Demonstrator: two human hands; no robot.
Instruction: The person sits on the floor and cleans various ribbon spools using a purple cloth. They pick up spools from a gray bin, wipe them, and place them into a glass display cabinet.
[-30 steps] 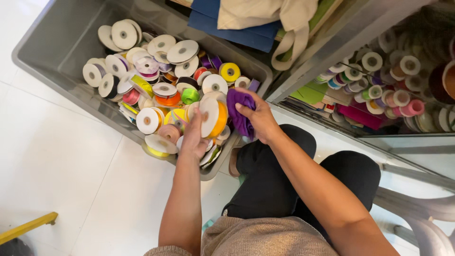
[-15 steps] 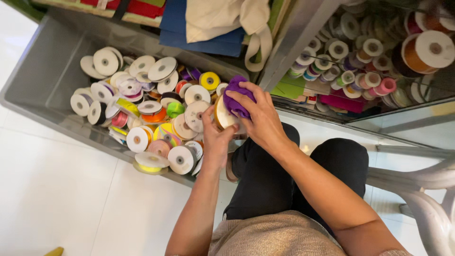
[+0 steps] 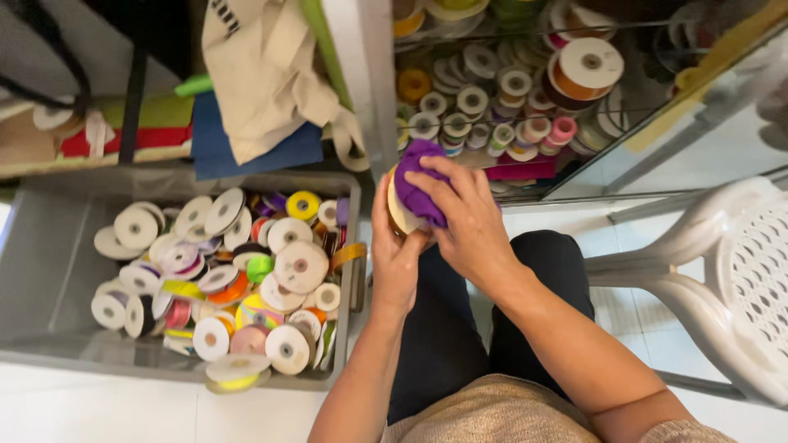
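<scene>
We have lifted the ribbon spool [image 3: 402,209] out of the grey bin [image 3: 49,246], left hand [image 3: 394,250] gripping it, right hand [image 3: 464,217] pressing purple ribbon [image 3: 423,176] around it.

The person wears a top of beige knitted fabric with a fine, speckled texture. It shows at the bottom edge of the view, over the chest and at the right shoulder. The sleeves are short or pushed up: both forearms are bare from the elbow down to the wrist. The left hand [image 3: 396,246] and the right hand [image 3: 460,215] are bare too, with no glove, ring, watch or bracelet visible. The nails are short and plain. The legs are covered by black trousers of smooth, plain cloth, without pattern or visible seams.
</scene>
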